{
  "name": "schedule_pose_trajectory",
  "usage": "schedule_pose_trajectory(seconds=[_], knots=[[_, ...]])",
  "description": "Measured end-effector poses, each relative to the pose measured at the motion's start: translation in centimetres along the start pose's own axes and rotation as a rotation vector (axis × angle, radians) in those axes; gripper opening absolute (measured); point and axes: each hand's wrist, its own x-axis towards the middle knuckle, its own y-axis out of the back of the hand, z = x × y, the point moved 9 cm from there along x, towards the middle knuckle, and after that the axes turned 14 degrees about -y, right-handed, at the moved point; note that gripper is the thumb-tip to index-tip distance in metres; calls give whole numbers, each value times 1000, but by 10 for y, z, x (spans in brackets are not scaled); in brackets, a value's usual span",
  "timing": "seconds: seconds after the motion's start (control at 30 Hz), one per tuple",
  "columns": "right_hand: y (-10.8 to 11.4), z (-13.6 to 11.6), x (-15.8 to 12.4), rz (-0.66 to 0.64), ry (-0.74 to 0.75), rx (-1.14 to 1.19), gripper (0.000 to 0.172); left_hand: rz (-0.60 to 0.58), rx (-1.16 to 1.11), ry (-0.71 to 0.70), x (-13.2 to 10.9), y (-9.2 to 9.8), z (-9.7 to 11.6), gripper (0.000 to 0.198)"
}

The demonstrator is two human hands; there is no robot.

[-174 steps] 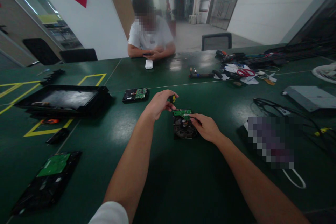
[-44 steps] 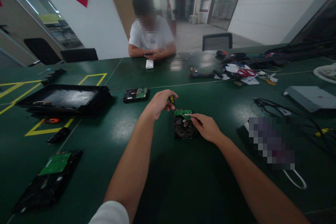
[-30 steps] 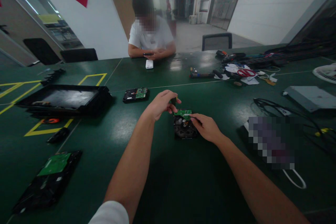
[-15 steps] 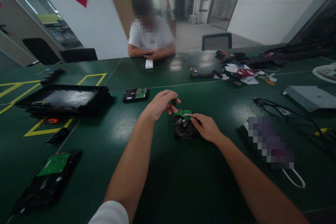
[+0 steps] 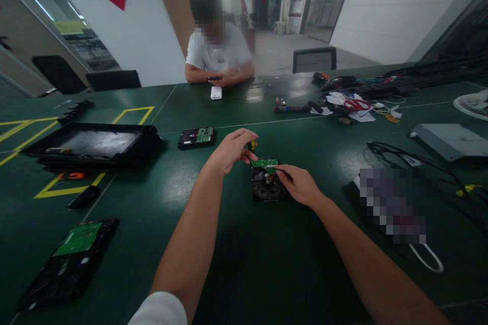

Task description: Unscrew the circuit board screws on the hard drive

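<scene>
In front of me lies a hard drive (image 5: 268, 189), its underside up, with a green circuit board (image 5: 266, 164) across its far end. My left hand (image 5: 237, 151) is curled above the board's left corner. Its fingers close round a small screwdriver (image 5: 252, 145) with a black and yellow handle; the tip is too small to make out. From the right, my right hand (image 5: 299, 183) grips the drive's edge, fingertips at the right end of the board. The thumb side is partly hidden.
Another hard drive (image 5: 196, 137) lies beyond my left forearm, and a larger black unit with a green board (image 5: 78, 238) is near left. Black trays (image 5: 91, 144) are stacked at left. Cables (image 5: 404, 155) and a metal box (image 5: 453, 142) lie right. A person (image 5: 219, 56) sits opposite.
The screwdriver handle has turned in my left fingers, so its yellow part now shows. My right hand and the hard drive have stayed in place.
</scene>
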Motion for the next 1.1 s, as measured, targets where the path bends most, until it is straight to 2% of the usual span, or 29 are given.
schedule_pose_trajectory(seconds=[0.17,0.43,0.63,0.93,1.1], knots=[[-1,4,1,10,-11,-1,35,37,-25,17,0,3,-3,26],[-1,2,1,3,-7,-3,35,-34,-64,7,3,-4,-5,23],[-1,2,1,7,-14,3,35,-17,-11,-5,2,0,-1,23],[-1,0,1,-4,4,-2,36,-22,-75,44,2,-5,-9,28],[-1,2,1,1,-7,2,36,-22,-43,23,3,-2,-9,27]])
